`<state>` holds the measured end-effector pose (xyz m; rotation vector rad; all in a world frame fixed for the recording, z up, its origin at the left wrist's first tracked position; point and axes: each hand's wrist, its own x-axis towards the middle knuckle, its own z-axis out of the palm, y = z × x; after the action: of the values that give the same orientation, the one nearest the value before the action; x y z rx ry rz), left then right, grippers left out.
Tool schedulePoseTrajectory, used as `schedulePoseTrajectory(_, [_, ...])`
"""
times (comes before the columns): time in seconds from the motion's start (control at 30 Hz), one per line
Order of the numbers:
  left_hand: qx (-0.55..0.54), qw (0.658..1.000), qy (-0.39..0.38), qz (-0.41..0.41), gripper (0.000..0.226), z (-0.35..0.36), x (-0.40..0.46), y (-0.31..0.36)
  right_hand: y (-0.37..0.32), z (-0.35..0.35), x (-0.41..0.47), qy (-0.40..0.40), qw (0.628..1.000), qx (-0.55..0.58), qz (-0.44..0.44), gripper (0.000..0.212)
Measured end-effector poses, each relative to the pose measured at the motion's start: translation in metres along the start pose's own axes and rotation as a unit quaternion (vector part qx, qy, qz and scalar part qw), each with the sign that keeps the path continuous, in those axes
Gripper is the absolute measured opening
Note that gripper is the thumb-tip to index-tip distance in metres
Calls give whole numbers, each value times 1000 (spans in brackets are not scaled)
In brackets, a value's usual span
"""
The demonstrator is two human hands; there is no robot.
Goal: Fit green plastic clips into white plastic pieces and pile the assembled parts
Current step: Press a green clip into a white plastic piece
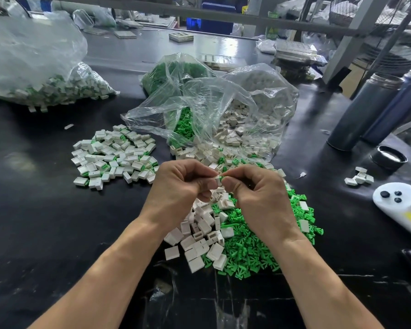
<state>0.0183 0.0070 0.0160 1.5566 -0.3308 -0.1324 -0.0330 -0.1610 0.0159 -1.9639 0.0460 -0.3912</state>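
My left hand (184, 184) pinches a small white plastic piece (217, 179) between thumb and fingers. My right hand (254, 186) pinches a green clip (221, 178) right against that piece; most of the clip is hidden by the fingers. Both hands hover above a heap of loose white pieces (202, 236) and a heap of loose green clips (254, 248) on the black table (45, 233). A pile of assembled white-and-green parts (115, 155) lies to the left of my hands.
An open clear bag (223, 115) spills green clips and white pieces behind my hands. Another bag of parts (40, 74) lies far left. Two dark cylindrical bottles (365, 110), a black lid (388, 157), a few white pieces (360, 179) and a white device (399, 205) sit at the right.
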Motion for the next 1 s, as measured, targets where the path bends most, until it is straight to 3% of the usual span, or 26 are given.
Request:
schedulePoseTrajectory(0.33, [24, 1000, -10, 9, 26, -2, -2, 1, -6, 4, -5, 16, 998, -50, -25, 11])
schedulePoseTrajectory(0.53, [8, 1000, 14, 12, 19, 1, -3, 0, -5, 6, -4, 10, 999, 29, 11, 15])
schedulePoseTrajectory(0.8, [17, 1000, -2, 9, 22, -1, -3, -2, -6, 1, -4, -25, 997, 48, 48, 19])
schedulePoseTrajectory(0.93, [-29, 1000, 1, -10, 12, 3, -3, 0, -12, -6, 1, -37, 992, 102, 63, 12])
schedulePoseTrajectory(1.0, [-45, 999, -2, -5, 10, 5, -3, 2, -14, -6, 2, -8, 988, 134, 77, 35])
